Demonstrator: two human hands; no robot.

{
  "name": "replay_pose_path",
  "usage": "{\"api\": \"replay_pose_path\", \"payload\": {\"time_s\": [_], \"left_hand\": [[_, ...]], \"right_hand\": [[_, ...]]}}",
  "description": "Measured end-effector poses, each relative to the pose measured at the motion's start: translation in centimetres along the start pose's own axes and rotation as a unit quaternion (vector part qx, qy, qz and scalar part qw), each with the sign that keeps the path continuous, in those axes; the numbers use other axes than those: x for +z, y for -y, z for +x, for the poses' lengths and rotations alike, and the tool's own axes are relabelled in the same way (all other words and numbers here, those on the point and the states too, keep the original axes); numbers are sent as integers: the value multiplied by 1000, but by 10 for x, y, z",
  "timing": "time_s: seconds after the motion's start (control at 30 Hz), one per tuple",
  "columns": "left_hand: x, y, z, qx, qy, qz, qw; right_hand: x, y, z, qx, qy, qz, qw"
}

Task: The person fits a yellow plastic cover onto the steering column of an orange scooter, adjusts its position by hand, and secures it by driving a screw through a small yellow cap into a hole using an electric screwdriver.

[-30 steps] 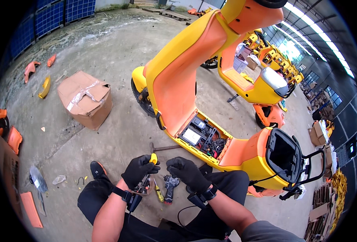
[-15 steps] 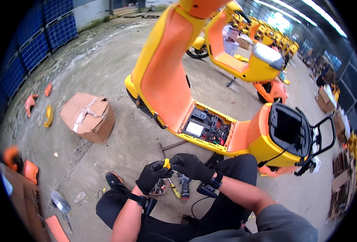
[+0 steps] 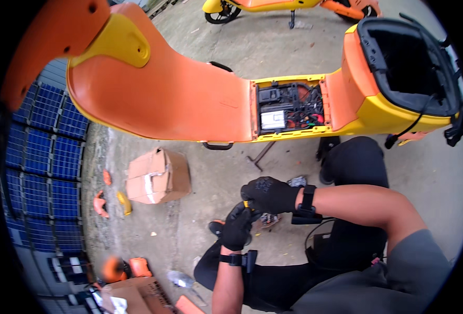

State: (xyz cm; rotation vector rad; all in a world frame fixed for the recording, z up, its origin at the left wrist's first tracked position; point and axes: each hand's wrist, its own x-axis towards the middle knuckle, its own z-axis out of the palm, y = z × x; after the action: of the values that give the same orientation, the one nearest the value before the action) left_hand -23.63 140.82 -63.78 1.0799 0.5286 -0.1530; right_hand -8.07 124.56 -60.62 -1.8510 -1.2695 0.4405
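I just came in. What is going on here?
A person's black-gloved left hand holds a small yellow piece, mostly hidden; the black-gloved right hand is against it, grip unclear. An orange and yellow scooter stands in front, its floorboard compartment open, tangled wiring showing. A brown cardboard box sits to the left.

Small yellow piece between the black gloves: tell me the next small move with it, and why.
I'd probably ease the right hand back slightly while the left hand steadies the small yellow piece. Both gloved hands meet around it and only a sliver of yellow shows, so its shape and angle can't be checked from here.
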Motion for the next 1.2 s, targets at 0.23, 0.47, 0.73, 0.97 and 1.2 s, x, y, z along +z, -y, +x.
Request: {"api": "replay_pose_path", "payload": {"time_s": [0.23,0.47,0.73,0.97,1.2], "left_hand": [[7,-10,14,-59,-19,-19,998],[24,-39,39,41,50,258,964],[66,-66,52,-14,17,-25,999],[73,-71,45,19,-42,-5,999],[72,-81,37,8,-32,-39,999]], "right_hand": [[-16,7,-5,54,-49,-10,997],[-48,18,9,46,-67,-130,988],[-65,11,12,71,-126,-73,987],[-65,16,15,67,-122,-61,988],[-66,19,20,67,-130,-55,988]]}}
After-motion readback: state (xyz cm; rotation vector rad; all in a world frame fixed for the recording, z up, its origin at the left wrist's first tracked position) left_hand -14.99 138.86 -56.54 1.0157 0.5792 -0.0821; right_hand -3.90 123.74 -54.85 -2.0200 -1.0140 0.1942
